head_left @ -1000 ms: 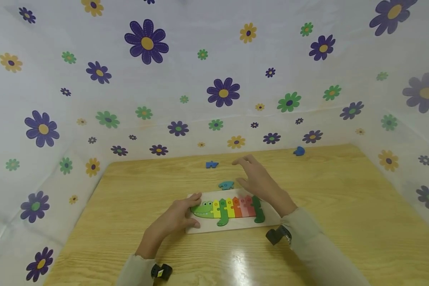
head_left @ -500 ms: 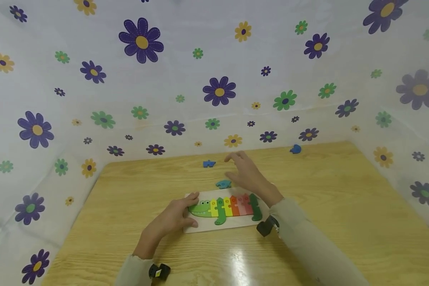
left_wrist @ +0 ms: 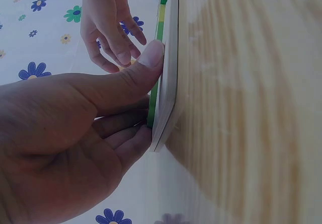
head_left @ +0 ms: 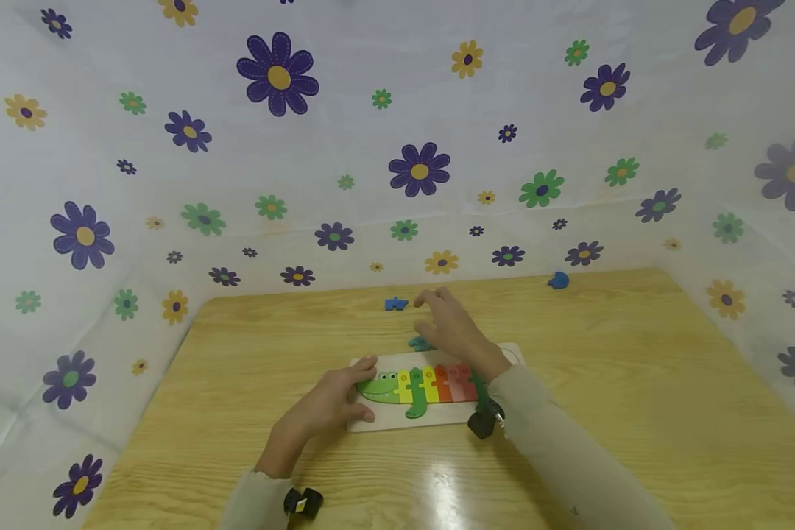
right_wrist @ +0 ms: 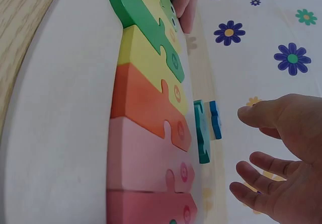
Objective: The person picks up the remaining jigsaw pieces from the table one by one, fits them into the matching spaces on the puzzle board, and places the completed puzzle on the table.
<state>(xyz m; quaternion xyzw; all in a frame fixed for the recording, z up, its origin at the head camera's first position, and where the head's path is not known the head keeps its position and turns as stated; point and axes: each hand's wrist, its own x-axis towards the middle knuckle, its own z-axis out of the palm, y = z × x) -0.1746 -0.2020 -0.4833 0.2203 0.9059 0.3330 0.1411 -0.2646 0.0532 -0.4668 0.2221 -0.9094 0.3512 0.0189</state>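
Observation:
A pale wooden puzzle board lies on the table, bearing a crocodile puzzle of green, yellow, orange, pink and red pieces. My left hand holds the board's left end, thumb at the near corner and fingers at the far one. Above the board's far edge hovers my right hand, fingers loosely bent with nothing between them. Partly covered by it in the head view is a teal puzzle piece, close behind the board. In the right wrist view, this hand is apart from the teal piece.
A blue puzzle piece lies farther back, left of the right fingertips. Another blue piece sits at the table's far right, near the wall. Flower-printed white sheeting encloses the wooden table at the back and sides.
My right hand has moved left and now overlaps the teal piece in the head view. The left hand stays on the board. The head view has shifted slightly.

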